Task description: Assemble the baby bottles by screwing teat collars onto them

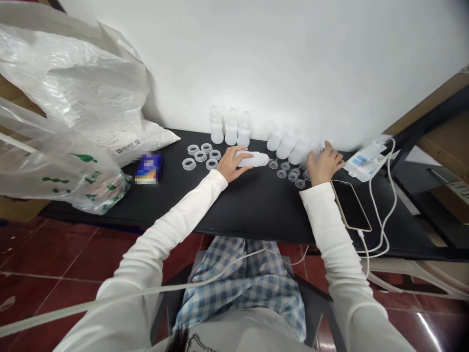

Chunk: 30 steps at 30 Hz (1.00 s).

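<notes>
My left hand [234, 164] is closed around a white baby bottle [253, 159], which lies on its side just above the black table. My right hand [324, 165] has its fingers apart beside a row of plain white bottles [286, 145]; the far end of that row is partly hidden by the hand. Small clear round teats [292, 176] lie just left of and below my right hand. Several clear screw rings [200, 156] sit left of my left hand. Three white bottles with clear domed caps [231, 128] stand upright against the wall.
White plastic bags [73, 88] and a blue packet [148, 168] occupy the left side. At the right lie a phone [351, 205] on a charging cable [389, 195] and a white-and-blue package [366, 159]. The black table's front edge [252, 237] runs above my lap.
</notes>
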Available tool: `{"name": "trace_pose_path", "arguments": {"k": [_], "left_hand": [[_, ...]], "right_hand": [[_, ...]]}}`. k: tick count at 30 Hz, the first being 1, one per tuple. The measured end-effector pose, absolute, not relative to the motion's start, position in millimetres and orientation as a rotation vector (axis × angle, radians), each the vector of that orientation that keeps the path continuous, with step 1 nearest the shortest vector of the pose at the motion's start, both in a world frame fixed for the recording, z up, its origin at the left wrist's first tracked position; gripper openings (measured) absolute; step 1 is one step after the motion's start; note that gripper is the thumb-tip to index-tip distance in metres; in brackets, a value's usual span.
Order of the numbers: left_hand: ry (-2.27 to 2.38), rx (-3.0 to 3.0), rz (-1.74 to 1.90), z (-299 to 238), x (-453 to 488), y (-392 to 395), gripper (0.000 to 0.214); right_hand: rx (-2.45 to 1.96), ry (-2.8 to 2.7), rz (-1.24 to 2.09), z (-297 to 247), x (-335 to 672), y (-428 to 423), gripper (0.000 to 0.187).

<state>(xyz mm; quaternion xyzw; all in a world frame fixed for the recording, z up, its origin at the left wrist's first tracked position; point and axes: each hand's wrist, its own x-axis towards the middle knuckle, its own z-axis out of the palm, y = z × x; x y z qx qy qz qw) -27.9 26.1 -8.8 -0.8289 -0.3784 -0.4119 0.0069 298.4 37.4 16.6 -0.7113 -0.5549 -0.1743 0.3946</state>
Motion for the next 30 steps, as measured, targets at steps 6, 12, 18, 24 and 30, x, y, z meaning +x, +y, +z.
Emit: {"name": "trace_pose_path", "arguments": {"k": [6, 12, 18, 24, 30], "left_hand": [[-1.341, -2.489, -1.489, -8, -26, 25, 0.047], [-1.435, -2.431, -1.794, -4, -23, 22, 0.050], [-1.651, -2.481, -1.924, 0, -19, 18, 0.055], [-1.748, -2.582, -1.903, 2, -16, 15, 0.064], [-2.225, -2.738, -1.921, -8, -4, 13, 0.066]], "right_hand": [[-1.762, -1.343, -0.447, 12, 307, 43, 0.045], [-1.442, -1.354, -0.428, 35, 282, 20, 0.051], [-1.157, -1.656, -0.070, 18, 237, 4, 0.048], [-1.010, -1.848, 0.039, -4, 222, 2, 0.041], [-0.932, -2.041, -0.031, -12, 224, 7, 0.021]]}}
